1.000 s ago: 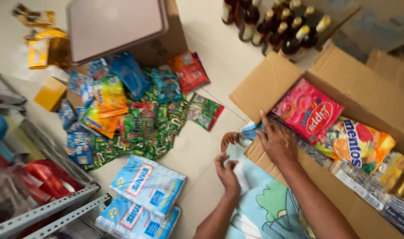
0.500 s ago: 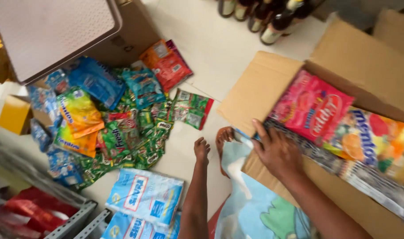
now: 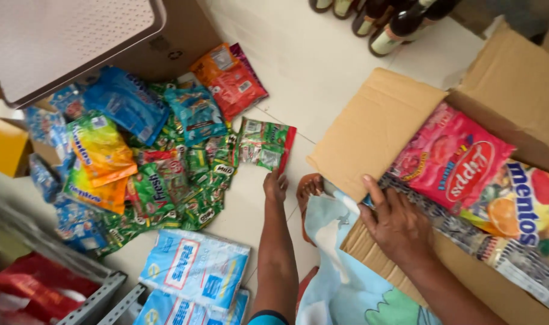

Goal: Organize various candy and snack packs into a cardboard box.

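Right off, biggest item: open cardboard box (image 3: 376, 129) on the floor at right, flaps spread, packed w/ sweet bags. A pink candy bag (image 3: 452, 159) lies on top, an orange-and-green one (image 3: 521, 207) just beside it, and a strip of dark patterned packets (image 3: 461, 229) runs along the near edge. Next in size, a heap of snack packets (image 3: 142, 162) on the floor at left, blue, green, orange, red mixed. Two pale blue-and-white bags (image 3: 196, 271) lie near the bottom, apart from the heap. Dark bottles (image 3: 394, 18) stand at top, well apart from the hands. Right hand (image 3: 397, 222) rests on the box's near edge, fingers spread, tips touching the patterned strip; can't tell if it pinches anything. Left hand (image 3: 275, 185) reaches to the floor, fingers together, tips just beside a green-and-red sachet pack (image 3: 265, 144); touching or not, can't tell. A foot (image 3: 307, 189) in a sandal sits between both arms.
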